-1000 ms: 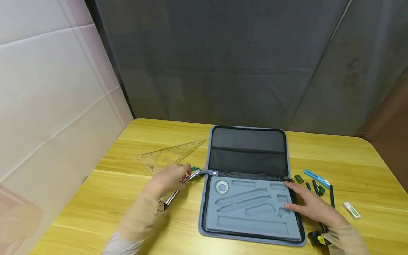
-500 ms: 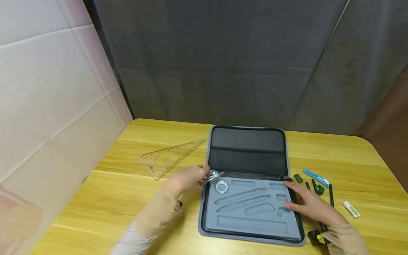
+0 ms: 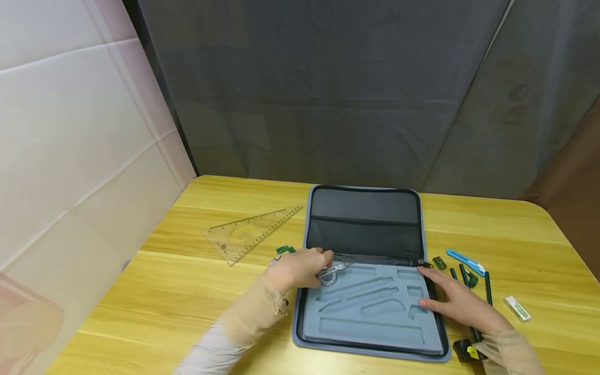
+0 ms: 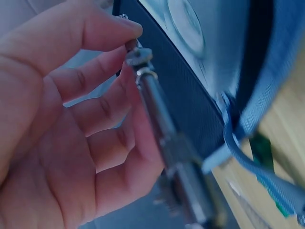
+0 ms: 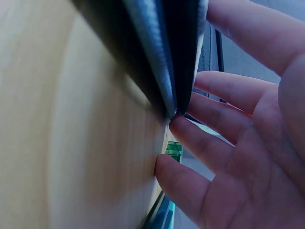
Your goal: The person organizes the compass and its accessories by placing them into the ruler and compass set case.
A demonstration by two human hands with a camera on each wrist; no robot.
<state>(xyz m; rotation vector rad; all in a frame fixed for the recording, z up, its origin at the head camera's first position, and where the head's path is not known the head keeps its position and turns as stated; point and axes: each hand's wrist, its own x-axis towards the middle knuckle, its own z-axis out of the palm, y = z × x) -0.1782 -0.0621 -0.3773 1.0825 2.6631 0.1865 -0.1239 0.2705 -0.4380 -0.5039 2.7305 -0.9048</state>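
Over the upper left corner of the open grey-blue zip case (image 3: pixel 370 333), the left hand (image 3: pixel 300 269) pinches a silver metal compass (image 3: pixel 334 269) in curled fingers, above the foam tray's round recess. Along the case's right edge, the right hand (image 3: pixel 457 302) rests with straight fingers, holding nothing.

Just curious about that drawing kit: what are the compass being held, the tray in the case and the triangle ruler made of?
Compass: seemingly metal, shiny silver, with glints along its legs.
Tray: probably foam, matte grey-blue with cut-out recesses.
Triangle ruler: likely clear plastic; the table's wood grain shows through.
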